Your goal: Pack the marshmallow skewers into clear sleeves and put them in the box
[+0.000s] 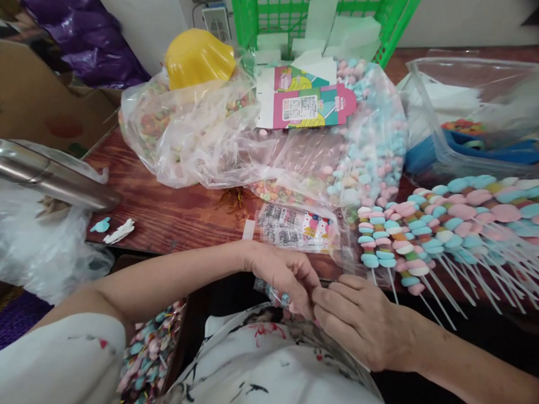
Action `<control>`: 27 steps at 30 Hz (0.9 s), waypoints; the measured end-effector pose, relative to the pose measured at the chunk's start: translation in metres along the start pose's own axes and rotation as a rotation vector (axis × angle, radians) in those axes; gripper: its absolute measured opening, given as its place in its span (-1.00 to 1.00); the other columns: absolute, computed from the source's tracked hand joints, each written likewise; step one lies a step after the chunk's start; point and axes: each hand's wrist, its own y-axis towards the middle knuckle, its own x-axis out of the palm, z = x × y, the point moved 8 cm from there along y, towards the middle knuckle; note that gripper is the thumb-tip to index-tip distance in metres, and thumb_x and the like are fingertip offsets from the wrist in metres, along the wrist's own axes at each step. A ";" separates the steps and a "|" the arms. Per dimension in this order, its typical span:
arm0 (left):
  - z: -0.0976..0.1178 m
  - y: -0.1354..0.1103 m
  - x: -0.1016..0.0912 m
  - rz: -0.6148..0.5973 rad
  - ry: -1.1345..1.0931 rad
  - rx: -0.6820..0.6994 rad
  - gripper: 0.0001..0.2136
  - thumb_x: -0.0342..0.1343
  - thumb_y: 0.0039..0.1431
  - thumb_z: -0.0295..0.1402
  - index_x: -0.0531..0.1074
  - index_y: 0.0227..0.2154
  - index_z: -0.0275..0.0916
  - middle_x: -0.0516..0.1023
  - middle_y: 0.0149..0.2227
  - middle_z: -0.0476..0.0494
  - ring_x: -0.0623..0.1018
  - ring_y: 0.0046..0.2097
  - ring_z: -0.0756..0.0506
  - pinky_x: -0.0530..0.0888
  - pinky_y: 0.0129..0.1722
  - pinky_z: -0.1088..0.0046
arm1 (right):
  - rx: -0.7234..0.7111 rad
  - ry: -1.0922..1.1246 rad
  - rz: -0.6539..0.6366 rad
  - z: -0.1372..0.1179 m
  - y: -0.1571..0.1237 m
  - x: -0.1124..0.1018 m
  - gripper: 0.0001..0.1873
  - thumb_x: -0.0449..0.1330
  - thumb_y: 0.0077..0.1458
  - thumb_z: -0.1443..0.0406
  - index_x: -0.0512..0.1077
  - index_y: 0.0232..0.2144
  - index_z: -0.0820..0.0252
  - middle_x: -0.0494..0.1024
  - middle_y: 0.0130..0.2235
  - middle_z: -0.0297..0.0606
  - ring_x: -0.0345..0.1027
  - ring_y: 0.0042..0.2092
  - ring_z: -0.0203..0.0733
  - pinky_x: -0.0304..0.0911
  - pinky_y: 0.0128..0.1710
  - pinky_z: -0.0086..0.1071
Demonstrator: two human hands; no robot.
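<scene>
Close over my lap, my left hand [284, 279] is closed around a candy skewer in a clear printed bag [278, 296]; a little blue and pink shows below the fingers. My right hand [366, 323] meets it from the right, its fingers pinched together at the bag's end. The exact spot of the pinch is hidden by the fingers. Just beyond my hands lie flat printed clear bags [292, 228] at the table edge. To the right rests a pile of pink, blue and white candy skewers [466, 217] on white sticks, several at its near edge lying separately.
Large plastic bags of candy [195, 140] fill the table's middle, with a yellow bowl [198, 59] and printed card [307, 102] on top. Behind stands a green basket [243, 18]. A steel flask [49, 173] lies left. Finished-looking wrapped candy [151, 356] fills a container below my left arm.
</scene>
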 end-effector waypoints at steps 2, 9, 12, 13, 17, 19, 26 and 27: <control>0.018 -0.011 -0.006 0.033 0.338 0.006 -0.84 0.20 0.00 -0.28 0.52 -0.43 -0.28 0.55 -0.49 -0.03 0.51 -0.42 -0.03 0.40 -0.46 0.51 | 0.014 -0.038 -0.058 0.001 0.001 0.008 -0.79 -0.03 0.16 0.45 0.40 -0.38 0.27 0.44 -0.46 -0.23 0.23 -0.45 -0.24 0.06 -0.43 -0.30; 0.103 -0.053 -0.005 1.056 1.701 0.146 -0.79 -0.06 0.22 -0.45 0.44 -0.16 -0.32 0.50 -0.22 -0.29 0.42 -0.10 -0.27 0.31 -0.06 0.01 | 0.546 -0.296 0.089 0.105 -0.014 0.007 -0.78 -0.03 0.08 0.47 0.36 -0.49 0.23 0.35 -0.55 -0.29 0.15 -0.52 -0.27 -0.05 -0.51 -0.35; 0.089 -0.039 -0.005 1.114 1.531 0.333 -0.73 0.04 0.17 -0.38 0.40 -0.07 -0.30 0.35 0.04 -0.39 0.35 0.02 -0.30 0.34 -0.04 0.03 | 0.847 -0.133 0.436 0.140 -0.027 -0.025 -0.83 0.01 0.11 0.39 0.36 -0.47 0.22 0.37 -0.52 -0.35 0.18 -0.49 -0.31 0.03 -0.46 -0.41; 0.082 -0.035 -0.014 1.113 1.378 0.384 -0.72 0.07 0.16 -0.34 0.42 -0.07 -0.29 0.31 0.08 -0.39 0.34 0.05 -0.29 0.35 -0.02 0.06 | 0.914 -0.002 0.553 0.141 -0.029 -0.031 -0.84 0.03 0.12 0.37 0.37 -0.46 0.21 0.36 -0.52 -0.37 0.18 -0.48 -0.32 0.06 -0.45 -0.43; 0.073 -0.038 -0.054 1.065 0.632 0.631 -0.71 -0.08 0.29 -0.28 0.43 -0.03 -0.23 0.47 -0.09 -0.24 0.45 -0.04 -0.15 0.41 -0.05 0.24 | 1.026 0.753 0.545 0.110 -0.014 0.005 -0.84 0.08 0.11 0.31 0.36 -0.50 0.19 0.27 -0.57 -0.44 0.09 -0.52 -0.38 0.02 -0.51 -0.48; 0.083 -0.048 -0.054 0.946 0.439 0.761 -0.69 -0.11 0.32 -0.24 0.45 -0.03 -0.20 0.52 -0.12 -0.20 0.48 -0.05 -0.14 0.41 -0.03 0.24 | 1.032 1.046 0.376 0.087 -0.006 0.035 -0.78 0.09 0.09 0.29 0.30 -0.58 0.20 0.24 -0.59 -0.44 0.08 -0.52 -0.39 0.03 -0.50 -0.48; 0.071 -0.071 -0.025 1.055 0.457 0.786 -0.35 0.21 0.10 -0.19 0.13 0.24 -0.04 0.15 0.29 -0.19 0.14 0.30 -0.24 0.14 0.24 0.13 | 1.097 1.228 0.573 0.099 -0.023 0.037 -0.76 0.20 0.02 0.23 0.30 -0.58 0.22 0.23 -0.57 -0.44 0.03 -0.51 -0.40 0.02 -0.51 -0.48; 0.063 -0.066 -0.021 1.015 0.423 0.747 -0.38 0.15 0.16 -0.20 0.10 0.26 -0.08 0.22 0.25 -0.22 0.23 0.25 -0.22 0.21 0.21 0.17 | 1.078 1.255 0.582 0.097 -0.020 0.037 -0.77 0.20 0.03 0.22 0.32 -0.56 0.22 0.25 -0.55 -0.43 0.06 -0.50 -0.39 0.04 -0.50 -0.48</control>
